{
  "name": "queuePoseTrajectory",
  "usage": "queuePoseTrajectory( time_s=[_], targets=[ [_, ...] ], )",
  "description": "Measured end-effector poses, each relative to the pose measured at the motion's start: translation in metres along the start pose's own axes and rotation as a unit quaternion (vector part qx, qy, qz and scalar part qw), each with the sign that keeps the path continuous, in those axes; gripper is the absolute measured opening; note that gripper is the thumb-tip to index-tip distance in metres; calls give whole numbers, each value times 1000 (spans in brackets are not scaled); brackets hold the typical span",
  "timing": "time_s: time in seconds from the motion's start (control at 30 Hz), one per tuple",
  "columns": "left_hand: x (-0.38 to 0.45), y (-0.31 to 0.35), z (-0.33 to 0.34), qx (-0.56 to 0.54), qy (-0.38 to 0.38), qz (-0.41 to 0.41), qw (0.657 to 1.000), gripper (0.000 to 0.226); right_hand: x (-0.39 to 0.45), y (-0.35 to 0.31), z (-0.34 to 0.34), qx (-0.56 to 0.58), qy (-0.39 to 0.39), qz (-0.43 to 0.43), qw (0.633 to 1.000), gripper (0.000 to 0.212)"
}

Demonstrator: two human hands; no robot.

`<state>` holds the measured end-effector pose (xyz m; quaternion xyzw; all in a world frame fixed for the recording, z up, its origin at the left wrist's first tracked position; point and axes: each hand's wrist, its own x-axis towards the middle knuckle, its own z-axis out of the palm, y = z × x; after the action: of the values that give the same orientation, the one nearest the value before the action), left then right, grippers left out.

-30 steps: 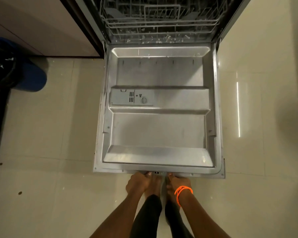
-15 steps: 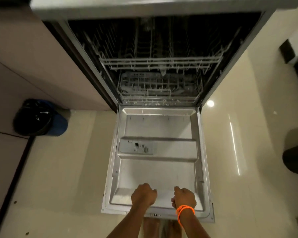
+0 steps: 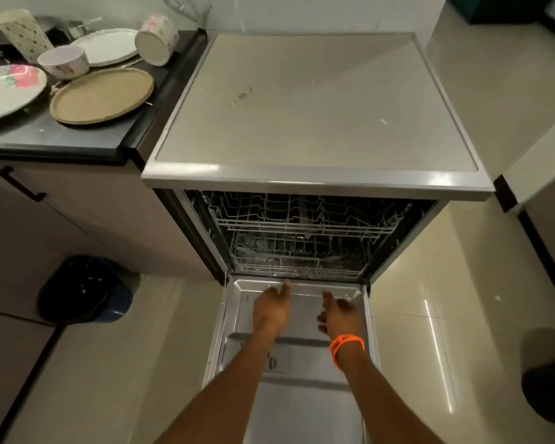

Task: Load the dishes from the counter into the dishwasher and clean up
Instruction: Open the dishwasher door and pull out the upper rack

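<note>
The dishwasher [image 3: 314, 181] stands open with its door [image 3: 234, 318] folded flat toward me. Inside, the upper wire rack [image 3: 302, 224] and the lower wire rack [image 3: 298, 261] show no dishes that I can make out. My left hand [image 3: 271, 309] and my right hand [image 3: 338, 314], with an orange band at the wrist, hover above the door near the lower rack, fingers apart, holding nothing. Dirty dishes lie on the dark counter [image 3: 87, 139] at the upper left: a tan plate [image 3: 101, 96], a floral plate [image 3: 5, 89], a white plate [image 3: 106, 46], a bowl [image 3: 63, 60] and a tipped cup [image 3: 156, 38].
A blue bin with a black liner [image 3: 84, 290] sits on the tiled floor left of the door, below the cabinet [image 3: 77, 219]. The dishwasher's flat steel top [image 3: 302, 100] carries a few specks. A dark round object [image 3: 548, 379] is at the right edge.
My head has risen, bringing the counter and dishwasher top into view. Both hands left the door's front edge and moved forward over the door toward the racks, fingers opening.
</note>
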<state>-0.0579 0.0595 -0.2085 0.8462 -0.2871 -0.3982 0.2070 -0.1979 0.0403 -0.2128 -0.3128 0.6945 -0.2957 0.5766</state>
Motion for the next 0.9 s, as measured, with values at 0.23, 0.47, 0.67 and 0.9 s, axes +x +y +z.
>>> queuePoseTrajectory(
  time_s=[0.23,0.47,0.67,0.9],
  targets=[
    [69,62,-43,-274,-13,-27,961,97,62,-86,35,48,10,0,999,56],
    [113,97,-50,-274,10,-69,959,45,105,-126,54,53,-39,75,995,52],
    [129,108,-51,-360,-57,-110,925,22,117,-134,75,92,-62,104,988,39],
    [130,80,-47,-377,-57,-124,916,18,106,-108,74,104,-61,133,984,41]
  ],
)
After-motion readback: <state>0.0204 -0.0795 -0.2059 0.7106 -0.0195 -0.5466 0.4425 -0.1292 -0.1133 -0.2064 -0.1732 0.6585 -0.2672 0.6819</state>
